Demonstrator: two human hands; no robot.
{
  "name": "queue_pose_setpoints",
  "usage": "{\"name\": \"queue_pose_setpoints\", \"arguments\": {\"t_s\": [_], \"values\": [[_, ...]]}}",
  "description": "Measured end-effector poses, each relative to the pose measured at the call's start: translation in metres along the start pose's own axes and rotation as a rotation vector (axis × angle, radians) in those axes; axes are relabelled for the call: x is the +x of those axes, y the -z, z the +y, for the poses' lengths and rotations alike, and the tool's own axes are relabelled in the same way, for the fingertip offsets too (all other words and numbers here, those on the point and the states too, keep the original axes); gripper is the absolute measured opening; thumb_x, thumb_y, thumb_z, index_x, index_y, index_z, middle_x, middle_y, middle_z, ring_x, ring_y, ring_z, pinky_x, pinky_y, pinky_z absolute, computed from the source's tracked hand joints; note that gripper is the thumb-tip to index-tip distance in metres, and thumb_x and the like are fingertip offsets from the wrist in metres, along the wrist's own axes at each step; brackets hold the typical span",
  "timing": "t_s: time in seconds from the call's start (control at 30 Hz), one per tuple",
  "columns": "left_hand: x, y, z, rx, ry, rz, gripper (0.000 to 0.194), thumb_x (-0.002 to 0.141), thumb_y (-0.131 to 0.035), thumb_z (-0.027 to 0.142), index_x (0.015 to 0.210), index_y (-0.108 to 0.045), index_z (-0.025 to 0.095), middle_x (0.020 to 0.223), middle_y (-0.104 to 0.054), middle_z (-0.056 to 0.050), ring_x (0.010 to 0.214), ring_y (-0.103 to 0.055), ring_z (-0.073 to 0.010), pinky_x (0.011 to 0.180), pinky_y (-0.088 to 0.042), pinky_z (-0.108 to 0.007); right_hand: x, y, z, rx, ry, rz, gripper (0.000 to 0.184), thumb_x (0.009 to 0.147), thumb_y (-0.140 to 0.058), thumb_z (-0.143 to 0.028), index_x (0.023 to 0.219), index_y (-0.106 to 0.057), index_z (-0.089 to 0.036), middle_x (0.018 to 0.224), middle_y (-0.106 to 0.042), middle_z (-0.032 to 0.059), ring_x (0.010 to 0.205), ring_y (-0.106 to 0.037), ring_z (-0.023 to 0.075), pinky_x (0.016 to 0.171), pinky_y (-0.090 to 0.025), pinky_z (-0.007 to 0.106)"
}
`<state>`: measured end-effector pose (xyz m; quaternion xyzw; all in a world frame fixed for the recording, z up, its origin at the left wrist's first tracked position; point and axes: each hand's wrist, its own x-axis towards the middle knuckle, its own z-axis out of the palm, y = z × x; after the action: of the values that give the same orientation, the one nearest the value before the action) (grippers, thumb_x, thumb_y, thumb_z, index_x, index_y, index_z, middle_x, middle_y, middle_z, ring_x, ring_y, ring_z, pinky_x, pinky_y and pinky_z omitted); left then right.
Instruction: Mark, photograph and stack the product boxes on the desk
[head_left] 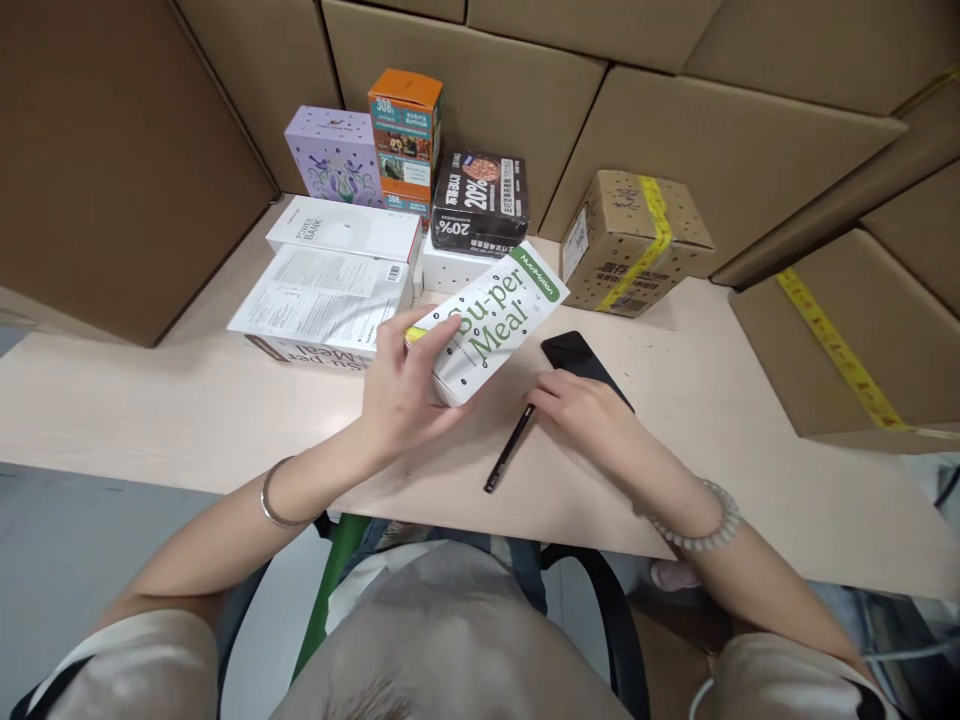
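Observation:
My left hand (409,385) is closed around a white box with green "Su-per Meal" lettering (499,325), held tilted above the table. A bit of yellow (415,334) shows by my left fingers; I cannot make out what it is. My right hand (581,400) has its fingers curled at the upper end of a black pen (510,448), just over the tabletop. Partly behind that hand lies a black phone (577,352), flat on the table. My right fingertips are partly hidden.
Left of centre are a white power bank box (349,222) and a large white box (322,290). Behind stand a purple box (335,155), an orange box (405,140) and a black box (480,200). Yellow-taped cartons (637,240) sit rightward. Cardboard (465,80) walls the back of the table (135,400).

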<state>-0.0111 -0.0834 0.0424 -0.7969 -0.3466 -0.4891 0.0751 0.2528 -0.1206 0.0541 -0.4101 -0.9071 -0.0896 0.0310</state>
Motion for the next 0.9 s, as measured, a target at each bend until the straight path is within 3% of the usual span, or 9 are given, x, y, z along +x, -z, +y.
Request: {"name": "queue_pose_setpoints", "arguments": {"t_s": [0.1,0.17,0.23,0.33,0.4,0.5,0.6,0.73,0.9], "values": [[0.0,-0.002,-0.002,-0.021,0.018,0.001,0.081,0.08,-0.084,0.039,0.148,-0.039,0.032,0.136,-0.046,-0.012,0.128,-0.051,-0.033,0.107,-0.052,-0.053,0.006,-0.014,-0.004,-0.015,-0.005,-0.102,0.026,0.101,-0.049,-0.009,0.092,-0.072,-0.017,0.087,-0.069,0.0081,0.08,-0.063,0.0216,0.068,-0.044,0.034],[-0.001,-0.003,-0.004,-0.052,0.02,0.006,0.085,0.079,-0.085,0.042,0.149,-0.038,0.032,0.139,-0.043,-0.013,0.132,-0.048,-0.0344,0.11,-0.05,-0.055,0.003,-0.014,-0.004,0.001,-0.067,-0.163,0.023,0.101,-0.052,-0.012,0.106,-0.074,-0.015,0.093,-0.071,0.01,0.085,-0.065,0.0237,0.074,-0.046,0.035],[-0.002,-0.004,-0.008,-0.099,0.005,0.0,0.093,0.076,-0.087,0.048,0.152,-0.035,0.031,0.14,-0.041,-0.013,0.134,-0.047,-0.0356,0.112,-0.048,-0.058,-0.005,-0.01,0.0,-0.004,-0.239,-0.164,0.031,0.099,-0.059,-0.022,0.127,-0.068,-0.011,0.107,-0.073,0.016,0.097,-0.067,0.0298,0.082,-0.048,0.04],[-0.003,-0.004,-0.014,-0.159,-0.024,-0.018,0.101,0.074,-0.088,0.05,0.155,-0.031,0.03,0.138,-0.041,-0.013,0.133,-0.048,-0.0348,0.111,-0.05,-0.057,-0.018,-0.002,0.013,-0.031,-0.644,-0.155,0.073,0.095,-0.066,-0.051,0.145,-0.053,0.0,0.124,-0.067,0.0291,0.113,-0.063,0.0433,0.09,-0.049,0.05],[-0.004,-0.004,-0.015,-0.165,-0.037,-0.026,0.098,0.075,-0.087,0.044,0.155,-0.032,0.031,0.138,-0.042,-0.013,0.133,-0.049,-0.0333,0.109,-0.053,-0.055,-0.024,0.0,0.024,0.047,-0.81,-0.237,0.085,0.09,-0.067,-0.064,0.143,-0.054,0.001,0.122,-0.066,0.0309,0.113,-0.063,0.0464,0.089,-0.05,0.052],[-0.004,-0.003,-0.014,-0.138,-0.076,-0.032,0.093,0.077,-0.085,0.037,0.154,-0.034,0.031,0.139,-0.044,-0.013,0.134,-0.051,-0.0329,0.106,-0.057,-0.053,-0.025,-0.003,0.04,0.258,-0.891,-0.288,0.072,0.084,-0.068,-0.068,0.122,-0.068,-0.007,0.112,-0.067,0.024,0.1,-0.066,0.0401,0.079,-0.053,0.048],[-0.003,-0.004,-0.013,-0.105,-0.119,-0.021,0.092,0.077,-0.086,0.038,0.153,-0.034,0.032,0.138,-0.046,-0.012,0.134,-0.053,-0.0346,0.105,-0.057,-0.056,-0.024,-0.009,0.051,0.437,-0.924,-0.21,0.056,0.074,-0.076,-0.063,0.102,-0.071,-0.014,0.101,-0.065,0.0165,0.09,-0.066,0.0339,0.076,-0.054,0.045],[-0.003,-0.007,-0.013,-0.091,-0.161,0.0,0.092,0.077,-0.086,0.037,0.154,-0.035,0.03,0.137,-0.047,-0.012,0.134,-0.055,-0.0346,0.105,-0.058,-0.054,-0.024,-0.011,0.053,0.435,-0.937,0.025,0.065,0.059,-0.085,-0.046,0.112,-0.064,-0.015,0.112,-0.061,0.0149,0.102,-0.064,0.0347,0.089,-0.056,0.05],[-0.005,-0.008,-0.014,-0.092,-0.131,0.004,0.095,0.076,-0.087,0.034,0.154,-0.034,0.032,0.14,-0.045,-0.013,0.133,-0.055,-0.035,0.101,-0.059,-0.053,-0.033,0.025,0.049,0.34,-0.966,0.383,0.071,0.061,-0.084,-0.047,0.12,-0.058,-0.017,0.121,-0.057,0.0158,0.109,-0.063,0.0353,0.095,-0.056,0.053]]}}
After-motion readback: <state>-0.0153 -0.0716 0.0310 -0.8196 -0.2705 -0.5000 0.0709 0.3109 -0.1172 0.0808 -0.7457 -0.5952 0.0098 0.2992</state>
